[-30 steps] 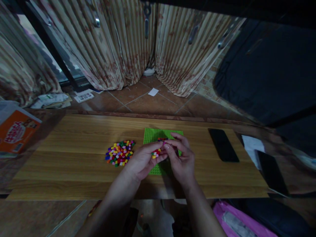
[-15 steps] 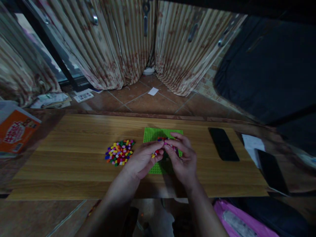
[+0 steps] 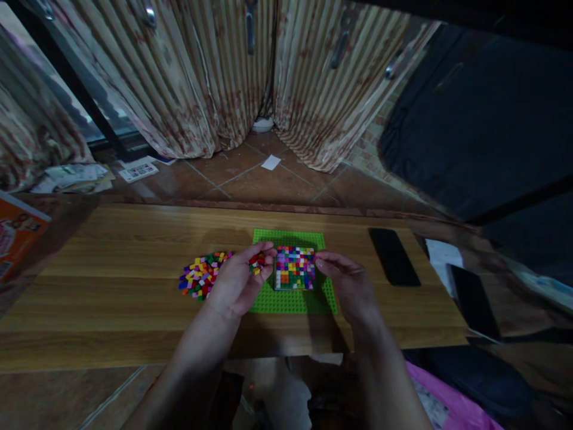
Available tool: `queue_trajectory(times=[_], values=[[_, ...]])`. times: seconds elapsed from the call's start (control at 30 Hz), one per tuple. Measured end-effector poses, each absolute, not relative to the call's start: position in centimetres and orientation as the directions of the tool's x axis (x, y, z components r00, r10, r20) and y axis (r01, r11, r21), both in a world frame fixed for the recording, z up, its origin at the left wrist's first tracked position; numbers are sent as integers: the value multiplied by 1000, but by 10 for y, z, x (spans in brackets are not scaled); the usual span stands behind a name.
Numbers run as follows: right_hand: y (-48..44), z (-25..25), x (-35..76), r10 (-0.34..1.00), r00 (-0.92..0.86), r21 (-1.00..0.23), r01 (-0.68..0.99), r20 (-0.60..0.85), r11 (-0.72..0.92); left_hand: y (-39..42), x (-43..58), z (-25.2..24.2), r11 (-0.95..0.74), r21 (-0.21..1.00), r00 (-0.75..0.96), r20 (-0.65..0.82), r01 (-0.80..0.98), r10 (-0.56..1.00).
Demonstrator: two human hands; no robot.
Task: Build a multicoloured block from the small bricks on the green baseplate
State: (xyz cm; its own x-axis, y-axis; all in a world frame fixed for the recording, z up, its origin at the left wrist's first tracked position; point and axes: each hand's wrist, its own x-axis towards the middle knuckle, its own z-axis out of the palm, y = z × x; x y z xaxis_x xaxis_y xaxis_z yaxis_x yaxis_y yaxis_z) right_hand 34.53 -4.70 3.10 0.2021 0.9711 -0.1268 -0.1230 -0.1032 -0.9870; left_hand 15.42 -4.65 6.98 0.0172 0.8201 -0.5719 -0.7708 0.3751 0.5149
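Note:
On the wooden table lies a green studded baseplate [image 3: 293, 301]. A square block of many-coloured toy bricks [image 3: 295, 269] sits in its middle. My left hand [image 3: 239, 280] curls round several loose small bricks [image 3: 257, 263], red and yellow among them, at the left edge of the block. At the block's upper right corner is my right hand [image 3: 349, 280], thumb and forefinger pinched together. Whatever is between those fingertips is too small to make out. A pile of loose coloured bricks [image 3: 199, 275] lies left of the baseplate, partly behind my left hand.
A black phone [image 3: 394, 257] lies on the table to the right. Beyond the right edge are a white paper [image 3: 443, 257] and another dark flat device [image 3: 472, 298]. An orange package [image 3: 20, 236] stands at far left. Curtains [image 3: 224, 77] hang behind the table.
My hands have drawn apart from over the baseplate, left hand leftward and right hand rightward, uncovering the brick block. The whole view has shifted slightly.

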Motion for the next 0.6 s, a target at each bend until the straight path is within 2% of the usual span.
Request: queue_trajectory(times=[0.23,0.4,0.6], values=[[-44,25,340,979,170,-993,-46,-112,-106,-47,153,72,390,522,18,-581,-758,813],[-42,22,339,975,177,-989,-81,-138,-125,-47,153,73,384,529,-1,-588,-757,809],[-41,20,336,961,191,-967,-197,-199,-161,-47,153,68,367,521,20,-556,-771,831]])
